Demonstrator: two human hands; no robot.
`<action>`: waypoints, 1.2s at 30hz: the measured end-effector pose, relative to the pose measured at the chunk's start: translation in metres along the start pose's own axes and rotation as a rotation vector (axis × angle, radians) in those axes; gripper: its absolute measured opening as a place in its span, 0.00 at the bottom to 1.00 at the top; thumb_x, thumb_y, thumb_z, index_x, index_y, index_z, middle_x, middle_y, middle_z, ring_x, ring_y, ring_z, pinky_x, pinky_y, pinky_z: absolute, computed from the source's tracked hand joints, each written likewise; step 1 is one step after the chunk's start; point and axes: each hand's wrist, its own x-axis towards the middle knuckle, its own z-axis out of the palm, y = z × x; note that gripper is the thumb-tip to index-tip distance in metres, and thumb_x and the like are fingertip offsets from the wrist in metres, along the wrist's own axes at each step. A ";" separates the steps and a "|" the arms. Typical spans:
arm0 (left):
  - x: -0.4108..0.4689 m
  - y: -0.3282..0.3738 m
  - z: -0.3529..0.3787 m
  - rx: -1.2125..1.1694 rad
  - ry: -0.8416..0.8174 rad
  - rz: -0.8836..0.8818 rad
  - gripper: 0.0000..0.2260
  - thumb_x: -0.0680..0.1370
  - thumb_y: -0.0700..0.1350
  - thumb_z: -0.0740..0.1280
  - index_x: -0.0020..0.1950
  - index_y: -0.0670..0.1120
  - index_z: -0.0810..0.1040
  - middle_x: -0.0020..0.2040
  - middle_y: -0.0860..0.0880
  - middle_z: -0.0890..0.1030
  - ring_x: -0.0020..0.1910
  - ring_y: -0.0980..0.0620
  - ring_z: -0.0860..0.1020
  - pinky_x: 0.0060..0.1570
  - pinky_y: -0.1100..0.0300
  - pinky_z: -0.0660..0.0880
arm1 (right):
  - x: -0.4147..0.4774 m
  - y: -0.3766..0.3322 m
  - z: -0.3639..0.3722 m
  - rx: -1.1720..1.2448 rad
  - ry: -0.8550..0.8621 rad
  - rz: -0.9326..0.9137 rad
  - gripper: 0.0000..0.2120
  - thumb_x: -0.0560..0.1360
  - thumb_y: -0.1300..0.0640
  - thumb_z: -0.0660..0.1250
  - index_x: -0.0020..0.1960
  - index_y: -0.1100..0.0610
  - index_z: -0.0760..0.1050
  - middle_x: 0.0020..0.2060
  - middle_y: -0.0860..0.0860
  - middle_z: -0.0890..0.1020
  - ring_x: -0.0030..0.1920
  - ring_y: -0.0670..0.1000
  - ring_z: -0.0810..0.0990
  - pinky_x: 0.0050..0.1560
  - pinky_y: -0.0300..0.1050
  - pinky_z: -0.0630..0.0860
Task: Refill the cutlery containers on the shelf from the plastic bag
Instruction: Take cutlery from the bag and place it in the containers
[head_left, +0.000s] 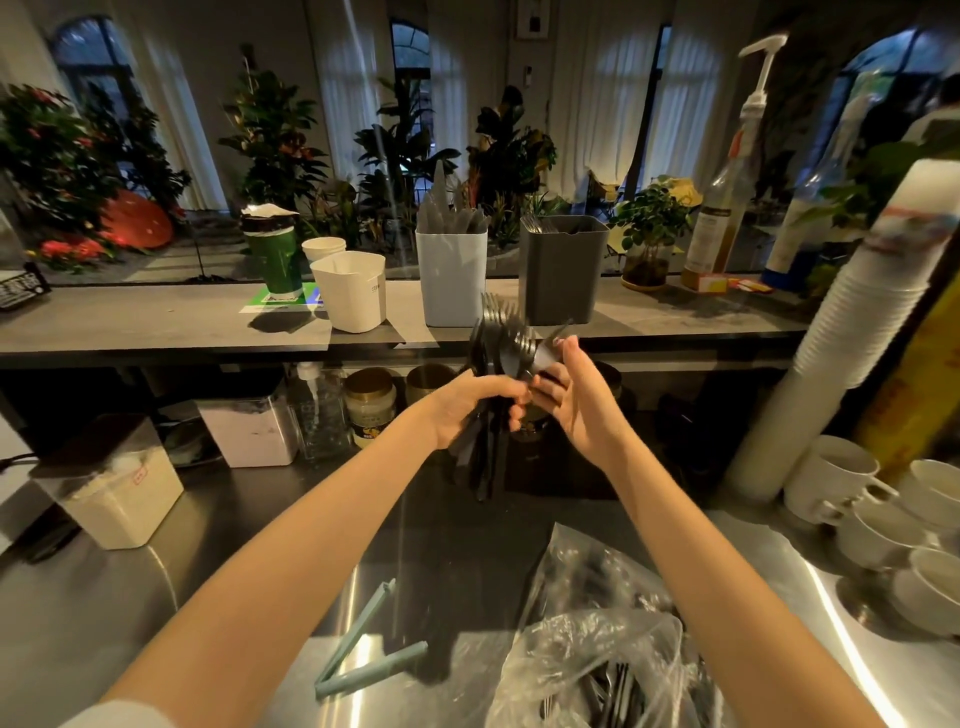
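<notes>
Left hand (467, 408): fingers curled tight round a bundle of black plastic forks (501, 343), gripping at the stems. Fork heads fan up above the fist, tines uppermost. The handles hang below the fist and end in mid-air above the steel counter (249, 561).

Right hand (579, 402): palm turned toward the left hand, pressed against the right side of the same bundle. Thumb raised beside the fork heads, fingers bent in toward the stems. Motion blur here; cannot tell whether it pinches a fork or only steadies the bundle.

The bundle is held in front of the grey shelf (156, 317) edge, just below and between two containers.
- Tall pale grey plastic container (451, 280), on the shelf, holds grey knives standing upright.
- Square dark grey plastic container (563, 275), just to its right, a few fork tines showing at its left rim.
- White plastic container (350, 291), further left, tilted slightly.

Clear crumpled plastic bag (587, 634) lies on the counter near the right forearm, mouth open, more dark cutlery inside.

A pale teal plastic bag clip (363, 657) lies open on the counter, left of the bag and apart from it.

White ceramic cups (841, 483) stacked at far right.
</notes>
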 end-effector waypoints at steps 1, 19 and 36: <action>0.000 -0.002 0.001 0.054 -0.014 -0.031 0.04 0.77 0.36 0.63 0.50 0.40 0.76 0.33 0.49 0.77 0.31 0.56 0.76 0.35 0.63 0.76 | 0.003 -0.005 0.002 -0.070 -0.026 -0.003 0.28 0.74 0.45 0.61 0.69 0.56 0.60 0.60 0.51 0.75 0.59 0.53 0.76 0.61 0.49 0.72; 0.008 -0.011 0.008 0.324 0.045 -0.173 0.05 0.76 0.39 0.67 0.51 0.45 0.79 0.42 0.47 0.81 0.42 0.52 0.80 0.45 0.58 0.77 | 0.012 0.006 -0.008 -0.096 -0.063 0.082 0.07 0.77 0.59 0.63 0.54 0.55 0.75 0.53 0.55 0.79 0.56 0.57 0.77 0.46 0.45 0.78; 0.005 -0.007 0.017 0.775 0.150 -0.163 0.16 0.74 0.34 0.67 0.59 0.45 0.71 0.42 0.47 0.75 0.39 0.53 0.75 0.40 0.62 0.76 | 0.011 0.027 -0.006 -0.212 -0.206 0.116 0.16 0.71 0.54 0.69 0.58 0.55 0.76 0.57 0.54 0.79 0.61 0.56 0.76 0.61 0.50 0.73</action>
